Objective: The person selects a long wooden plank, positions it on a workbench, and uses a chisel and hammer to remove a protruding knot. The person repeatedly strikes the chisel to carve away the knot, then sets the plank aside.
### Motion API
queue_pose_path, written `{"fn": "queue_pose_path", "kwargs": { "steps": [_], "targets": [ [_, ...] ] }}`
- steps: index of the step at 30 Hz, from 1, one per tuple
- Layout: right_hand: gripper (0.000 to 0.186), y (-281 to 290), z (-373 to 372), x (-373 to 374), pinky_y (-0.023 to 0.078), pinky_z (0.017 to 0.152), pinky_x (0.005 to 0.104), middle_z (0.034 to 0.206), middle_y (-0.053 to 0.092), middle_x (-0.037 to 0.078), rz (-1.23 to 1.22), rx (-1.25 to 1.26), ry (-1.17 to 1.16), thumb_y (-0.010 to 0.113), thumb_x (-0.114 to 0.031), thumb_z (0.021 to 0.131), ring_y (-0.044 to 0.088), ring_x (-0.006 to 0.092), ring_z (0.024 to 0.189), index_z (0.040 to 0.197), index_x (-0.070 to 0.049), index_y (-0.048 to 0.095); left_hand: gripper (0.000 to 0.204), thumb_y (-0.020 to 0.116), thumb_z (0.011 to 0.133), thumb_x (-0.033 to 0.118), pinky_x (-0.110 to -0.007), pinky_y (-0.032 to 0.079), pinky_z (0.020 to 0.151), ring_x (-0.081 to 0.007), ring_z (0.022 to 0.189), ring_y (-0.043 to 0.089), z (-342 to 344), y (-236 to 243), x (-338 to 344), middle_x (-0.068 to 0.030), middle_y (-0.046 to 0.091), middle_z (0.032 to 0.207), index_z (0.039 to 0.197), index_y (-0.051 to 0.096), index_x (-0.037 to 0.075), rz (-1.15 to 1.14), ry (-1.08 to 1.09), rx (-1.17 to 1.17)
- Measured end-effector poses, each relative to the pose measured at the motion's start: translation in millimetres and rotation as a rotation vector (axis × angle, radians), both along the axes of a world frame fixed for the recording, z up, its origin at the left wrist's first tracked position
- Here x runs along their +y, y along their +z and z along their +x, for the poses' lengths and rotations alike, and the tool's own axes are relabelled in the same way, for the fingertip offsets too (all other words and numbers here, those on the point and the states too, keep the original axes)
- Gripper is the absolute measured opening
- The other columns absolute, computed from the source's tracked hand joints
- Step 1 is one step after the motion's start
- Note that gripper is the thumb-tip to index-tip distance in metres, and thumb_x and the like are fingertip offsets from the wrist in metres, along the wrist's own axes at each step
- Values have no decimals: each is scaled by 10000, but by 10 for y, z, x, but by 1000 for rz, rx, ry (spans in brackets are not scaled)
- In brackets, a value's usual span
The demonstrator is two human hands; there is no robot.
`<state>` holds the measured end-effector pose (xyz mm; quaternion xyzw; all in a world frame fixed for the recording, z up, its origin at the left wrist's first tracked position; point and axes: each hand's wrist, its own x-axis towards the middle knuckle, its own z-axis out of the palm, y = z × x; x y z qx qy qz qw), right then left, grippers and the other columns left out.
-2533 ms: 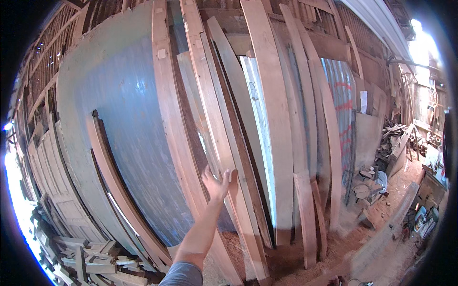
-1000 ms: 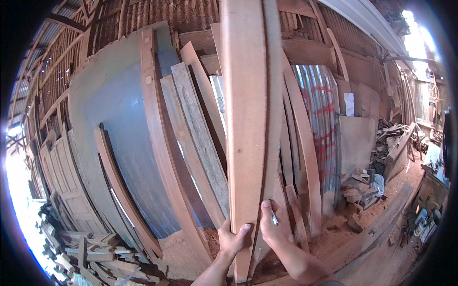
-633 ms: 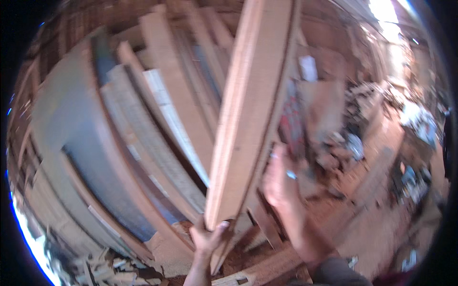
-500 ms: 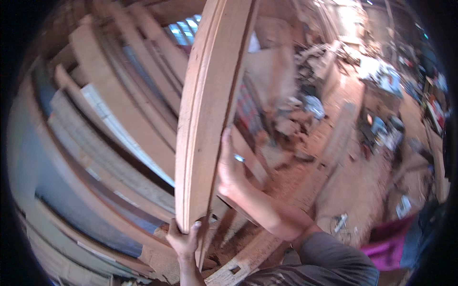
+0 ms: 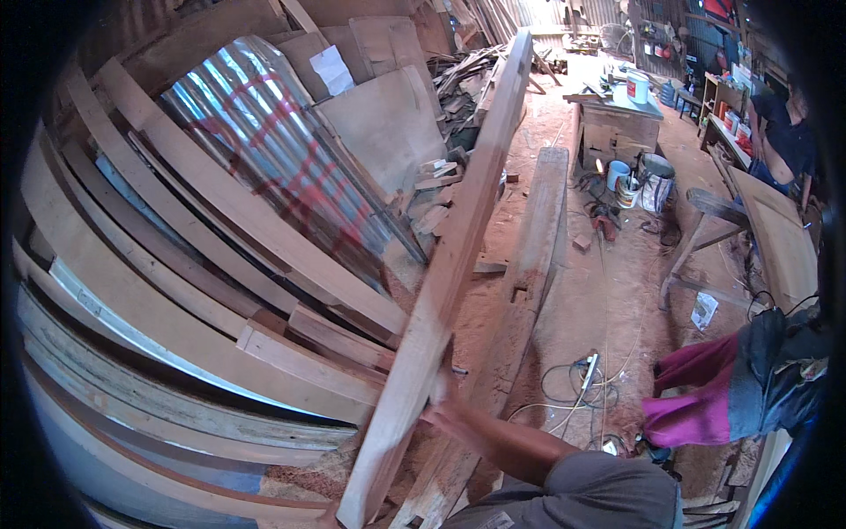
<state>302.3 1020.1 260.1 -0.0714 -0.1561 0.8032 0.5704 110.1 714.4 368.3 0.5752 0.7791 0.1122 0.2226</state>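
Observation:
A long wooden beam (image 5: 441,282) runs from the lower middle of the view up toward the far end, tilted to the right. My right hand (image 5: 438,404) grips its right side in the lower half; the beam hides part of the fingers. At the near end, only a sliver of my left hand (image 5: 329,517) shows, closed against the beam's left edge, with most of it hidden. Below and right of the beam lies a thicker timber (image 5: 533,256) with a cut slot in it.
Several long boards (image 5: 203,256) lean on the left, beside a corrugated metal sheet (image 5: 282,132). Farther off stand a table (image 5: 617,132) and buckets (image 5: 619,174). A power tool (image 5: 604,220) and cables (image 5: 564,401) lie on the floor. Other people (image 5: 780,132) are at the right.
The beam's far end has swung down and away to the right, and its near end is lower. My left hand has dropped toward the lower edge; my right hand stays on the beam.

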Motion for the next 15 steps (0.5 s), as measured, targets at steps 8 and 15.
{"fn": "queue_pose_path", "kwargs": {
  "steps": [8, 15],
  "targets": [
    [964, -339, 676, 53, 538, 840, 530, 1111, 647, 112, -516, -97, 151, 450, -964, 730, 623, 296, 1009, 1187, -136, 633, 636, 873, 667, 472, -449, 578, 792, -345, 905, 742, 546, -297, 193, -225, 744, 923, 1084, 728, 15, -201, 79, 15],
    [983, -937, 910, 214, 501, 957, 532, 1245, 616, 147, -590, -168, 160, 457, -937, 767, 580, 319, 1149, 1283, -111, 590, 478, 877, 745, 380, -411, 564, 661, -293, 753, 731, 764, -378, 468, -195, 748, 937, 1091, 747, 76, -45, -131, -76]
  ]
}}
